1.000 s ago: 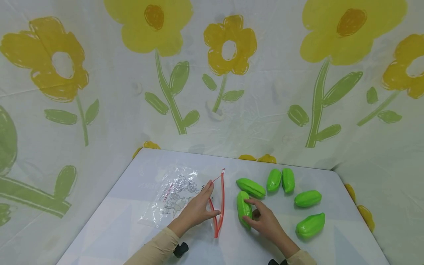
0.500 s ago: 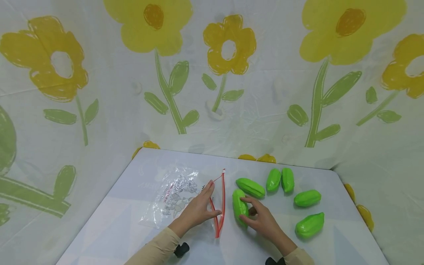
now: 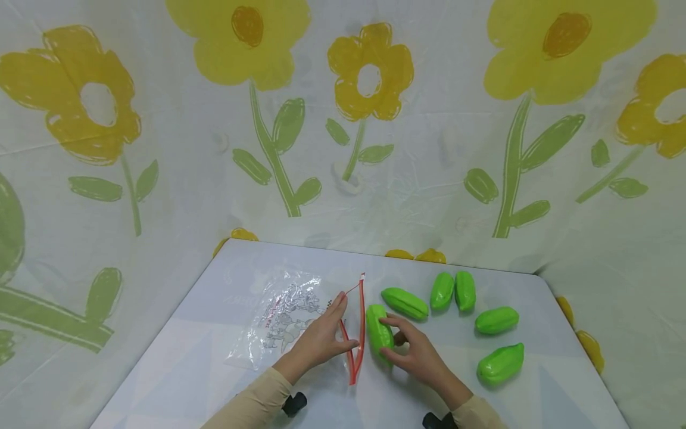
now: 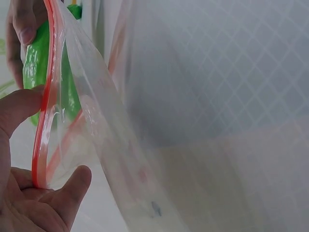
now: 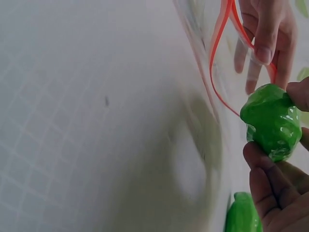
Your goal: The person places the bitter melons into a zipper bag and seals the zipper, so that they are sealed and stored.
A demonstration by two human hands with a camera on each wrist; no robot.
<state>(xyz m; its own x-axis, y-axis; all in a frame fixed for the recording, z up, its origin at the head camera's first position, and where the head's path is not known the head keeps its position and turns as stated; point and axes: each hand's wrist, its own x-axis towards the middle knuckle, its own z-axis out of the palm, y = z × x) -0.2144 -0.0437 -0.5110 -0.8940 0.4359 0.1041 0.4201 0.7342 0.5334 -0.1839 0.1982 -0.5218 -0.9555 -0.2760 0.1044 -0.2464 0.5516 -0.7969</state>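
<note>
A clear zip bag [image 3: 286, 319] with red zip edges and printed drawings lies on the table. My left hand [image 3: 316, 342] holds it at the mouth; the two red strips [image 4: 43, 113] stand apart there. My right hand [image 3: 423, 354] grips a glossy green ridged star fruit [image 3: 380, 329] between thumb and fingers, its far end pointing at the back of the table. In the head view this star fruit is just right of the bag's mouth. The right wrist view shows its lumpy near end, with the bag's red edge [image 5: 217, 53] behind it.
Several more green star fruits lie on the right: one [image 3: 405, 303] behind the held one, two [image 3: 442, 292] side by side at the back, and two [image 3: 501, 363] farther right. A flower-printed curtain [image 3: 418, 196] surrounds the white table [image 3: 225, 280].
My right hand has moved left with the star fruit, from away from the bag to right beside its red mouth. The left hand and the bag have stayed in place.
</note>
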